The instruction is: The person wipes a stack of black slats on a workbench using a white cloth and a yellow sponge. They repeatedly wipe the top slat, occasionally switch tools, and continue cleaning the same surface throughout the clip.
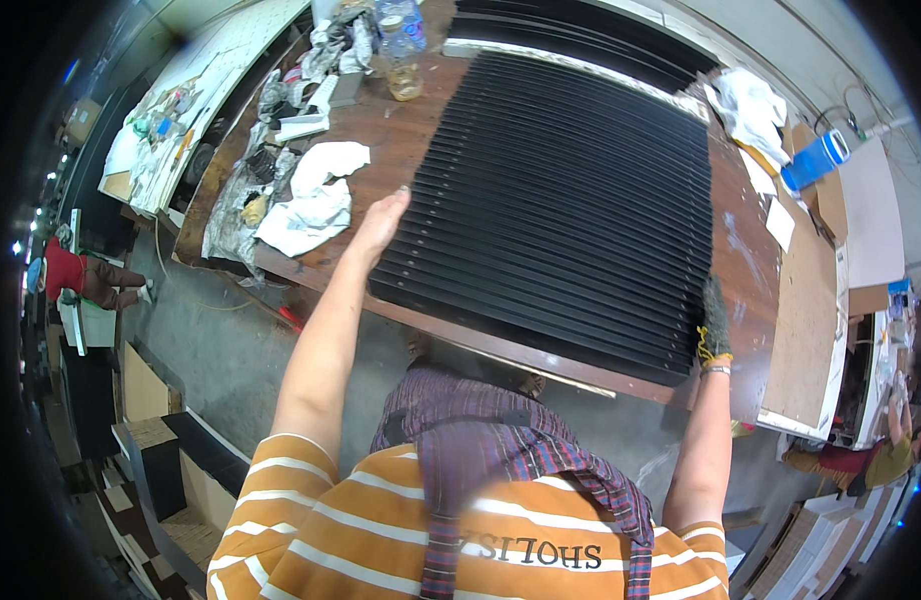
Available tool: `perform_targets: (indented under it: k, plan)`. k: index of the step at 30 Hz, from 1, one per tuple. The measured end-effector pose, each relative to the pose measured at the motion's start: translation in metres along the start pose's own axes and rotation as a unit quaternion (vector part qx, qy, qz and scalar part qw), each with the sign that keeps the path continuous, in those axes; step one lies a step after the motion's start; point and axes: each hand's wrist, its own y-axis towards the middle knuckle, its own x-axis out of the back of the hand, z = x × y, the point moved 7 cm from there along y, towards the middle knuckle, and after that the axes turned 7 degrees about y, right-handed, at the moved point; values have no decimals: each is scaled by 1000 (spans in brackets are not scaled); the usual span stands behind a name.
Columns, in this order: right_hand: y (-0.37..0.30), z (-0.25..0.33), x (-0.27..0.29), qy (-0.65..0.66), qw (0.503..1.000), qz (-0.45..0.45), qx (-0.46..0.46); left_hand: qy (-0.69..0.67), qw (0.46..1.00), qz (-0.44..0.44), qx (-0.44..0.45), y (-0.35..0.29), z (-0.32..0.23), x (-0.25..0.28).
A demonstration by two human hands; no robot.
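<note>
A wide set of long black slats (551, 210) lies side by side on the brown table, hanging a little over its near edge. Small light dots run along the slats near their left ends. My bare left hand (386, 220) holds the left side of the set, its fingers pressed together against the slat ends. At the right side, near the front corner, my right hand (716, 320) wears a dark grey glove with a yellow cuff edge and grips the slat ends. Parts of the fingers on both hands are hidden by the slats.
Farther back lie more black slats (581, 40) behind a whitish bar (571, 68). White cloths (316, 200), crumpled wrapping and plastic bottles (401, 50) crowd the table's left. A blue bottle (816, 160) and white cloth (746, 105) are at right. Other people work at both sides.
</note>
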Motion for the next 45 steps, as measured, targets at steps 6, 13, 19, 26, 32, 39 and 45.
perform_targets:
  k: [6,13,19,26,32,39,45]
  plan:
    - [11,6,12,-129,989,-24,66,232,959,-46,-154,-18,-15,44]
    - [-37,290,-104,135,969,-205,-11,311,869,-308,-231,-46,-19,274]
    - [-109,557,-317,300,935,123,144,506,825,-233,-95,-16,40,335]
    - [-113,694,-419,-34,886,265,378,207,928,-279,-132,-11,58,364]
    - [-99,673,-410,284,910,205,221,-328,928,-129,-122,-23,28,339]
    - [-131,682,-429,740,544,389,-68,-634,738,189,132,-51,4,203]
    - [-121,620,-378,717,658,206,-99,-139,966,216,-14,-30,1,203]
